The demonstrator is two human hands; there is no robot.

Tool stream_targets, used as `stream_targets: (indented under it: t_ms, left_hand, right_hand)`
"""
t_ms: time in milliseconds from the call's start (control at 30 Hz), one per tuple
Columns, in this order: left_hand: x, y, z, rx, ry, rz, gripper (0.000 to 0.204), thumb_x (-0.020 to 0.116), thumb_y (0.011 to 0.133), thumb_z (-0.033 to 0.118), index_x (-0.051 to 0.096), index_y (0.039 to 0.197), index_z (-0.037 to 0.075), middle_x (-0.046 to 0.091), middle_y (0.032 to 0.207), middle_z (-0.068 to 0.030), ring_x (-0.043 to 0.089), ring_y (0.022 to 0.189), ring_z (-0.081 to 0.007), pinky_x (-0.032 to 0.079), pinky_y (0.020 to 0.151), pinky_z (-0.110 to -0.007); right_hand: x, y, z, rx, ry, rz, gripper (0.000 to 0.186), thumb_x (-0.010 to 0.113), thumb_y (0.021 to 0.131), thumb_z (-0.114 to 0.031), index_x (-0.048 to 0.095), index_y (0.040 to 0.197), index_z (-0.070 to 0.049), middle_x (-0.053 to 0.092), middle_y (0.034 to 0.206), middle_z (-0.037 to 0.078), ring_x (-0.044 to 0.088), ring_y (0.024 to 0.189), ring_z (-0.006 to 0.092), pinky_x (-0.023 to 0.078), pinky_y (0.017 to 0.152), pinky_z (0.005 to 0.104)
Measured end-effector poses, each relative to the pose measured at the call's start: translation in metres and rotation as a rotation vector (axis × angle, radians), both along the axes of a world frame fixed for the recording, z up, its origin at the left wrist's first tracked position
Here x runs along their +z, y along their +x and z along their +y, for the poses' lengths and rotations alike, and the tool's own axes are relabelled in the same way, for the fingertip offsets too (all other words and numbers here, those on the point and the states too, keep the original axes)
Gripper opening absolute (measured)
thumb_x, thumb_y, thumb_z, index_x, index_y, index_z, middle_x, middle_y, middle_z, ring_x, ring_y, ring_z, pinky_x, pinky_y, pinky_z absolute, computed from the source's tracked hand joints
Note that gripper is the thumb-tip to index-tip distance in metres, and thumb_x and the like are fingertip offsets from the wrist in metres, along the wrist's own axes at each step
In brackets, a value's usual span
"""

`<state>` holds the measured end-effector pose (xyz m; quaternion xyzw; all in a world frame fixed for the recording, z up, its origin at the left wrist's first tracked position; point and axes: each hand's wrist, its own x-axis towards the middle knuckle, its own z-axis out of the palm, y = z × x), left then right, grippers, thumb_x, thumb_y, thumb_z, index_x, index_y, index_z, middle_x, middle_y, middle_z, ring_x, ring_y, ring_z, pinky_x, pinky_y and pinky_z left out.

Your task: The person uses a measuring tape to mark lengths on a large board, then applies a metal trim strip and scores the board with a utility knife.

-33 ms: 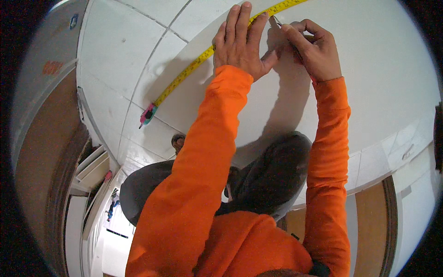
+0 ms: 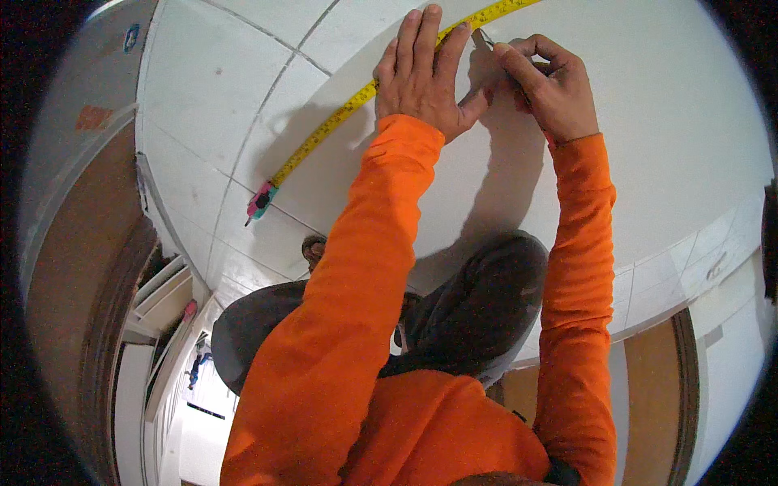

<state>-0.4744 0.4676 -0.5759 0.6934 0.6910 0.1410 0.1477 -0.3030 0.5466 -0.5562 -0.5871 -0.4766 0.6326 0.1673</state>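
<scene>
A yellow measuring tape (image 2: 318,142) is lying in a curve over the left edge of a large off-white board (image 2: 673,162), its pink and green case (image 2: 261,200) resting on the tiled floor (image 2: 203,97) just outside that edge. The left hand (image 2: 417,93) is pressing flat over the tape, its fingers stretching out, the index finger and thumb standing apart from the others. Beside it, the right hand (image 2: 563,89) is pinching a thin pointed tool (image 2: 487,38) between thumb and index finger, the tip pointing at the tape; whether it is touching, I cannot tell. Orange sleeves (image 2: 381,211) are covering both arms, and dark trousers (image 2: 486,300) are showing below, near the board.
</scene>
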Motion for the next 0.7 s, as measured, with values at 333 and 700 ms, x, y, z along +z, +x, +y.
stream_targets:
  t_ms: [333,700]
  left_hand:
    - [-0.012,0.003,-0.002,0.048,0.027,-0.091,0.104,0.09,0.054,0.035,0.045,0.147,0.025,0.031,0.163,-0.0086,0.026,0.151,-0.0323,0.027,0.118,-0.052]
    - [-0.015,0.001,-0.005,0.072,-0.002,-0.108,0.101,0.087,0.057,0.035,0.045,0.148,0.026,0.03,0.163,-0.0085,0.027,0.151,-0.0328,0.027,0.118,-0.052]
  right_hand:
    - [-0.002,-0.003,-0.001,-0.048,-0.055,-0.005,0.027,0.073,0.092,-0.025,0.069,0.086,0.001,0.069,0.075,0.006,0.062,0.066,0.0089,0.051,0.057,0.027]
    - [0.001,-0.005,0.002,-0.028,-0.053,-0.076,0.032,0.073,0.091,-0.03,0.069,0.086,0.002,0.068,0.069,0.006,0.058,0.055,0.0089,0.048,0.05,0.0269]
